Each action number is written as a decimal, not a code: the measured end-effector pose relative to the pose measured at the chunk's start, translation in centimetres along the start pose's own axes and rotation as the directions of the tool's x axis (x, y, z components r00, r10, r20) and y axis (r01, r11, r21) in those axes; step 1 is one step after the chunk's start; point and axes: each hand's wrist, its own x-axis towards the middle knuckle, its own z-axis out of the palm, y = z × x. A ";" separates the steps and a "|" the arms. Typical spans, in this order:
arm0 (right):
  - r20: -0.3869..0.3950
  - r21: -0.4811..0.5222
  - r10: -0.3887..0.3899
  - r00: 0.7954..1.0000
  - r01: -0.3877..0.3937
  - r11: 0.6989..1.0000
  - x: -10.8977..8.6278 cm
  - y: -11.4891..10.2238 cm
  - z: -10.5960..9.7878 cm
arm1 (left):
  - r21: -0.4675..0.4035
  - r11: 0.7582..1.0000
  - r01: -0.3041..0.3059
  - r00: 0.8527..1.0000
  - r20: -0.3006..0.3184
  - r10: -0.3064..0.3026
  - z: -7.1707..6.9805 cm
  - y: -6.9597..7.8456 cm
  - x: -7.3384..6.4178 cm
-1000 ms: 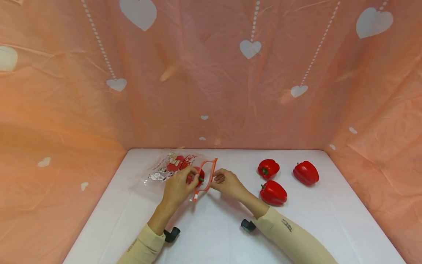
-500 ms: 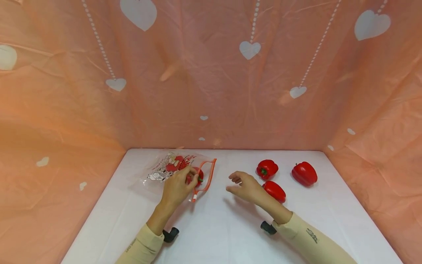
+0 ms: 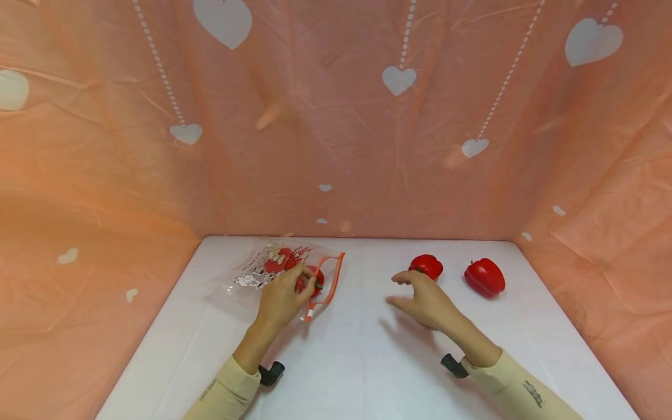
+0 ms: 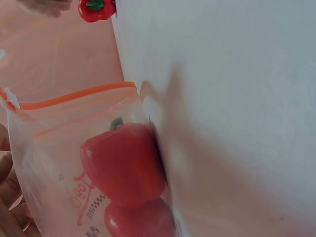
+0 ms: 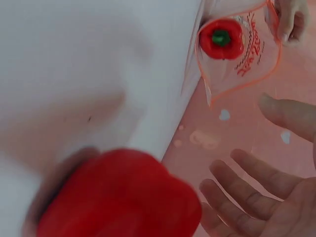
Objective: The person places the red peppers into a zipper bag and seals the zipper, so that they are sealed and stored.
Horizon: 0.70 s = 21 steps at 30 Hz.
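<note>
My left hand pinches the near rim of a clear zip bag with orange trim and a printed design. The bag's mouth gapes to the right. A red bell pepper sits just inside it; the left wrist view shows this pepper and a second one behind it. My right hand, fingers spread and slightly bent, hovers over another bell pepper. In the head view the hand hides that pepper almost wholly. In the right wrist view a gap separates fingers and pepper.
Two more red bell peppers lie at the right: one just beyond my right hand, one farther right. The white table is enclosed at the back and sides by an orange curtain with hearts.
My right hand has left the bag's mouth and moved right, over the nearest loose pepper. My left hand and the bag have stayed in place.
</note>
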 end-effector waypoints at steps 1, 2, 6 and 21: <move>-0.005 -0.011 -0.002 1.000 0.002 1.000 -0.1 0.2 -0.2 | 0.000 1.000 0.001 1.000 0.001 -0.001 0.0 0.0 0.0; -0.009 -0.018 -0.007 1.000 0.007 1.000 -0.3 0.3 -0.4 | -0.001 1.000 0.001 1.000 0.002 -0.001 0.0 0.0 0.0; -0.017 -0.046 -0.020 1.000 0.019 0.999 -0.9 1.0 -1.1 | -0.001 1.000 0.006 1.000 0.004 -0.006 0.0 0.0 0.0; -0.033 -0.018 0.038 0.999 -0.039 0.999 -3.0 4.2 -1.9 | 0.013 1.000 0.004 1.000 -0.003 -0.004 -0.1 -0.1 -0.1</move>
